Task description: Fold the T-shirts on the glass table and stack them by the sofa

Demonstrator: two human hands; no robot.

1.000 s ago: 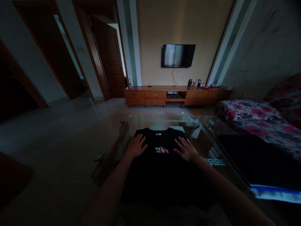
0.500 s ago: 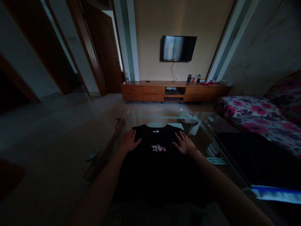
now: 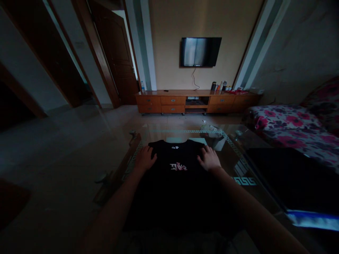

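Observation:
A black T-shirt (image 3: 174, 194) lies spread on a glass table, neckline away from me. A small white and pink print sits on its chest, and a white label mark shows inside the collar. At the shirt's left shoulder, my left hand (image 3: 145, 158) has its fingers curled down onto the fabric. My right hand (image 3: 209, 158) is bent the same way over the right shoulder, fingers drawn together on the cloth. Both fingertips are partly hidden in the dark fabric. The shirt's lower part fades into shadow.
The glass table (image 3: 242, 180) has a patterned border. To the right lies a dark folded item (image 3: 291, 176) with a blue and white edge, near a floral sofa (image 3: 288, 121). Beyond stand a wooden TV cabinet (image 3: 173, 100) with several bottles (image 3: 219, 85) and a wall-mounted television (image 3: 201, 52).
My fingers were spread flatter on the shirt's shoulders before; now they are curled in on the fabric. The shirt lies in nearly the same place. The view has shifted slightly.

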